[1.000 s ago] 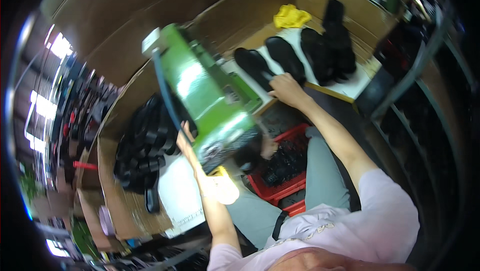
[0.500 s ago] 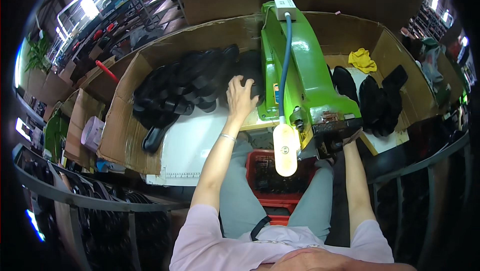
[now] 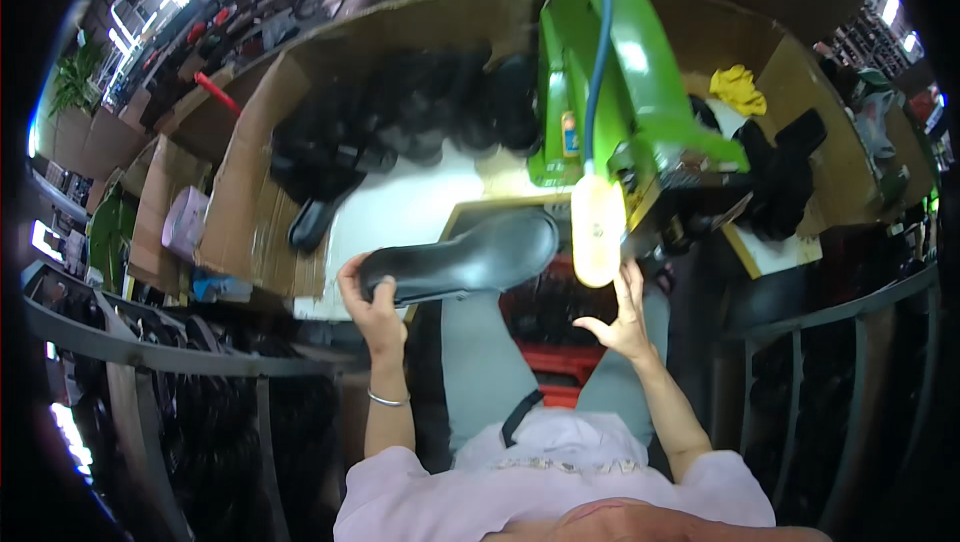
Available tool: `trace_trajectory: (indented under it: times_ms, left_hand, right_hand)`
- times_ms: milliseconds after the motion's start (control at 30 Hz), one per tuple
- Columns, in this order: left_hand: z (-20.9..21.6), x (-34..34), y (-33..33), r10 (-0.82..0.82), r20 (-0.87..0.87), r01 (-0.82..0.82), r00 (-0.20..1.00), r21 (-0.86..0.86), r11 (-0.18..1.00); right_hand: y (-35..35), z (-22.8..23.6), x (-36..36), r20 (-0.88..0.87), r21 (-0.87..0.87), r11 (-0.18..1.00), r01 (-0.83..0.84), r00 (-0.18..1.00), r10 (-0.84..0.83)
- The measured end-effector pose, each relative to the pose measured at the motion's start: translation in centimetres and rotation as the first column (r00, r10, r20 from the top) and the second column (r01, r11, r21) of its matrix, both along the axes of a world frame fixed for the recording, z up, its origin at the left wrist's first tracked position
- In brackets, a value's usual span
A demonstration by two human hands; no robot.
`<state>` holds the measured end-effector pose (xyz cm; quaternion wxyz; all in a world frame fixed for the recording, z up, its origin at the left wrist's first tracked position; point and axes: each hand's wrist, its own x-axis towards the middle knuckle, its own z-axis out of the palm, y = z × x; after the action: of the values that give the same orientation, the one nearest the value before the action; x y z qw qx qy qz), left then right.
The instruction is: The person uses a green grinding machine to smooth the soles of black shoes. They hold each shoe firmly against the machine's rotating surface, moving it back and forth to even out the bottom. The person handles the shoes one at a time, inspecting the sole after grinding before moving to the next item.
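Observation:
My left hand (image 3: 376, 310) is closed around the heel end of a glossy black shoe sole (image 3: 465, 254). The sole lies level above my lap, its broad toe end pointing right toward the machine. Fingers spread and holding nothing, my right hand (image 3: 624, 324) is just below the lit oblong lamp (image 3: 598, 242). That lamp hangs at the front of a green machine (image 3: 640, 62), by its dark working head. Piled black footwear pieces (image 3: 400, 112) lie behind my left hand on the white tabletop (image 3: 375, 227); their details are blurred.
Cardboard walls (image 3: 245, 192) surround the bench. To the machine's right lie more black pieces (image 3: 780, 177) and a yellow cloth (image 3: 738, 90). A red crate (image 3: 560, 360) is between my knees. Grey metal rails (image 3: 200, 354) run along both sides, and a blue cable (image 3: 598, 72) drops to the lamp.
My left hand has come back from the pile and now holds the sole over my lap. My right hand has moved left from the machine head and spread open. The view has shifted.

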<state>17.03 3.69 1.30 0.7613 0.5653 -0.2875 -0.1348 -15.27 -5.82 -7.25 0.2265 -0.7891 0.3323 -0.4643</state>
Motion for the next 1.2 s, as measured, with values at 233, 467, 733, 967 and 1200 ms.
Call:
trace_trajectory:
  times_ms: [233, 467, 733, 967, 1200]
  left_hand:
    - [-2.2, -6.0, 2.3, -0.543, -0.633, 0.597, 0.552, -0.154, 0.787]
    - [-4.5, -13.8, -0.4, -0.636, -0.514, 0.774, 0.575, 0.091, 0.626]
    - [-5.7, -19.5, -6.5, -0.811, -0.189, 0.817, 0.553, 0.315, 0.484]
    - [-5.0, -19.0, -5.1, -0.753, -0.421, 0.839, 0.505, 0.035, 0.543]
    - [-5.8, -18.8, -4.6, -0.732, -0.236, 0.767, 0.639, 0.124, 0.629]
  right_hand:
    - [3.1, -2.8, -1.0, -0.031, 0.052, 0.997, -0.049, 0.998, 0.051]
    - [8.6, -6.1, -6.3, 0.370, 0.897, 0.332, -0.291, 0.906, -0.204]
    - [11.6, -8.2, -5.3, 0.535, 0.844, 0.167, -0.510, 0.777, -0.331]
    - [11.7, -7.2, -9.0, 0.658, 0.734, 0.313, -0.603, 0.515, -0.550]
    - [4.0, 0.5, -12.5, 0.655, 0.745, 0.626, -0.232, 0.435, -0.618]
